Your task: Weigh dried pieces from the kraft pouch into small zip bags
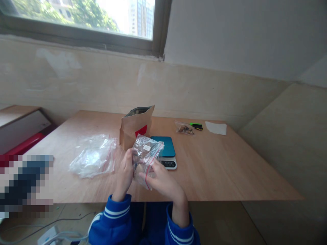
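Observation:
A clear zip bag point(146, 146) with a red seal line and a small white label is held up between my two hands, over the near part of the table. My left hand point(126, 170) grips its left side, the fingertips partly hidden behind the plastic. At the right edge, by the red seal, my right hand point(163, 178) pinches the bag. Just behind stands an open brown paper pouch point(136, 124) with a red patch. A kitchen scale point(167, 148) with a teal top and a dark button panel lies behind my right hand, partly covered by the bag.
Left of my hands lies a pile of clear zip bags point(94, 156). Farther back on the wooden table point(217, 170) are a small bag of brown pieces point(184, 128), green and black-yellow tools point(196, 126) and a white sheet point(216, 128). Cables point(63, 234) run below the table.

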Available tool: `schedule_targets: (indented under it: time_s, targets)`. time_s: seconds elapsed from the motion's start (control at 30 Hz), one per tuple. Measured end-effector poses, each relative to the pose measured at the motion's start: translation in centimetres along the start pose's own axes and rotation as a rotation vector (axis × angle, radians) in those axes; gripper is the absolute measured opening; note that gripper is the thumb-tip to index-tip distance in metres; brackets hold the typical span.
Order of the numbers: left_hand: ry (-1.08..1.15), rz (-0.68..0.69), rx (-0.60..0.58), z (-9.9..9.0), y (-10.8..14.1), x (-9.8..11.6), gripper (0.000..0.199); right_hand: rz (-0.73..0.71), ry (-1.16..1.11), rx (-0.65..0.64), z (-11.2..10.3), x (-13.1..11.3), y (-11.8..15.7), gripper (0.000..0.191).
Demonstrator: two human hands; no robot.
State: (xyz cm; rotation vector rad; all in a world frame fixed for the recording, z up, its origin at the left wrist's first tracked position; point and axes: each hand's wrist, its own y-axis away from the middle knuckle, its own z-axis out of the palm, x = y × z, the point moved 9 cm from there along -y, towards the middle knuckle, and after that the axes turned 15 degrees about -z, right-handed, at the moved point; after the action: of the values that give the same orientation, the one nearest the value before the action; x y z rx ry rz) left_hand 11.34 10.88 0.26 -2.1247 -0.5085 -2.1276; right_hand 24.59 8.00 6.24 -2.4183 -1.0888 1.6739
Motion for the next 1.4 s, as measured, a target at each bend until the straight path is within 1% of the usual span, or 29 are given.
schedule_targets:
  time_s: [0.07,0.13,0.2,0.27,0.37,0.47,0.57,0.63,0.73,0.83,0.9,0.97,1.03,1.1,1.17,1.27,1.33,1.4]
  targets:
    - [-0.011,0.019,0.001,0.0,0.1,0.1,0.052,0.055,0.007,0.030,-0.2,0.8,0.0,0.031]
    - [-0.033,0.050,0.008,-0.1,0.2,0.4,0.048,0.097,0.014,0.030,-0.2,1.3,0.0,0.025]
    - [-0.046,0.074,0.023,-0.4,0.2,0.6,0.045,0.115,0.009,0.021,-0.1,1.3,0.0,0.023]
    - [-0.034,0.072,0.035,-0.8,0.0,0.5,0.043,0.098,-0.001,0.037,-0.3,0.8,-0.1,0.018]
    - [0.051,0.009,0.025,-1.2,-0.7,-0.5,0.043,0.033,0.001,0.119,-1.2,-0.1,-0.2,0.013]
    - [0.205,-0.085,-0.010,-1.1,-1.3,-1.8,0.047,-0.037,0.007,0.226,-2.5,-1.0,-0.2,0.014]
    - [0.361,-0.164,0.014,-1.0,-1.5,-2.7,0.047,-0.085,-0.019,0.300,-3.5,-1.5,-0.3,0.015]
    - [0.442,-0.210,0.014,-0.7,-1.3,-2.9,0.047,-0.096,-0.026,0.303,-3.6,-1.6,-0.6,0.016]
    - [0.522,-0.253,-0.023,0.1,-0.9,-2.9,0.046,-0.115,-0.039,0.278,-3.5,-2.1,-1.2,0.017]
    - [0.565,-0.287,-0.018,0.2,-0.7,-3.0,0.042,-0.158,-0.069,0.312,-4.5,-2.8,-2.0,0.017]
    - [0.573,-0.294,-0.001,-0.1,-0.8,-3.2,0.040,-0.208,-0.085,0.372,-5.9,-3.5,-2.9,0.017]
    - [0.574,-0.272,0.035,-0.8,-1.0,-3.3,0.037,-0.288,-0.085,0.448,-7.7,-4.5,-4.3,0.017]
    - [0.583,-0.260,0.068,-1.5,-1.2,-3.3,0.032,-0.367,-0.054,0.515,-9.4,-5.2,-6.1,0.016]
    - [0.599,-0.276,0.077,-1.9,-1.3,-3.5,0.027,-0.406,0.000,0.551,-10.5,-5.5,-8.5,0.015]
    - [0.605,-0.300,0.064,-2.0,-1.2,-3.4,0.025,-0.414,0.049,0.552,-10.9,-5.2,-11.0,0.014]
    - [0.589,-0.307,0.060,-2.0,-1.0,-3.1,0.024,-0.422,0.125,0.540,-10.7,-4.2,-14.2,0.012]
    - [0.577,-0.301,0.077,-2.2,-0.8,-2.7,0.022,-0.423,0.210,0.533,-10.4,-3.6,-15.4,0.010]
    - [0.577,-0.292,0.099,-2.4,-0.7,-2.5,0.020,-0.424,0.311,0.510,-10.0,-3.3,-15.9,0.010]
